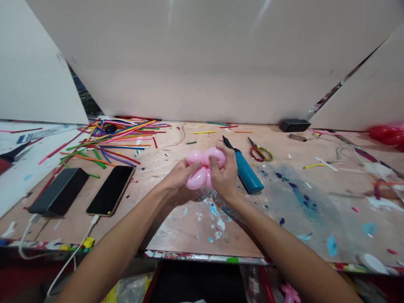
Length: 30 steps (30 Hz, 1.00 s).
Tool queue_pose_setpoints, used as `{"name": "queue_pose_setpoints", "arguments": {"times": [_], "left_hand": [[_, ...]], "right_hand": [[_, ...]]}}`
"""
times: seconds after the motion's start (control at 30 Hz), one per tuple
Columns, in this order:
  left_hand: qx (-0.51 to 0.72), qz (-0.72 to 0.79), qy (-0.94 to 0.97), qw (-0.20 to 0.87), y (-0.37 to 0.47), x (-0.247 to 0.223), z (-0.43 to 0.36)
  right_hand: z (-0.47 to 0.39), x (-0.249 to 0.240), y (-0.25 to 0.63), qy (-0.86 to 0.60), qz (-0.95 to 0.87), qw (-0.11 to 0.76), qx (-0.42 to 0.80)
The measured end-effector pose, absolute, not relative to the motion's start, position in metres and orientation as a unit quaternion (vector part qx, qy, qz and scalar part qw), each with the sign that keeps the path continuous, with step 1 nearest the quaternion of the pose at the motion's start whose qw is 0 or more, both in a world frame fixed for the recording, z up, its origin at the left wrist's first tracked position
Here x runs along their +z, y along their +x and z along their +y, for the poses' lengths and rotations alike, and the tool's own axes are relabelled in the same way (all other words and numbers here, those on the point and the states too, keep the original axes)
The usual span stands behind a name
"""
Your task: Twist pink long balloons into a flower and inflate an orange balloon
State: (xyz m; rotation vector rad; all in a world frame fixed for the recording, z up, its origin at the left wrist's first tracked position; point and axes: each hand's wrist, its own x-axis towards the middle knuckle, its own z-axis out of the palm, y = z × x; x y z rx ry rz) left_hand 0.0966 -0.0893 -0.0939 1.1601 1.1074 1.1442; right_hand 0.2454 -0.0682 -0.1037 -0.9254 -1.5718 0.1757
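A pink balloon (197, 179) twisted into several round lobes is held between both hands above the middle of the wooden table (182, 235). My left hand (182, 172) grips its left side, the thumb lying over the lobes. On the right side, my right hand (224, 170) is closed round the upper right lobe with its thumb near the central twist. Part of the balloon is hidden behind the fingers. Just right of my right hand lies a blue hand pump (249, 173), its black nozzle pointing away.
Uninflated balloons (130, 135) lie in a pile at the back left. Nearer are a phone (111, 191) and a dark power bank (60, 192), both with white cables. Scissors (259, 152) lie beyond the pump; red balloons (393, 135) sit far right.
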Motion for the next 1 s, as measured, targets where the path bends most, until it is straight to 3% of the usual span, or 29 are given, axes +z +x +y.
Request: {"name": "queue_pose_setpoints", "arguments": {"times": [0.23,0.6,1.0], "left_hand": [[0.483,0.561,0.581,0.339,0.102,-0.098,-0.092],[0.545,0.461,0.550,0.433,0.104,-0.087,-0.095],[0.466,0.575,0.643,0.198,0.101,-0.090,-0.104]], "right_hand": [[-0.063,-0.096,0.249,-0.404,-0.710,0.564,0.120],[-0.062,-0.093,0.250,-0.428,-0.613,0.631,0.206],[-0.066,-0.095,0.243,-0.455,-0.600,0.618,0.225]]}}
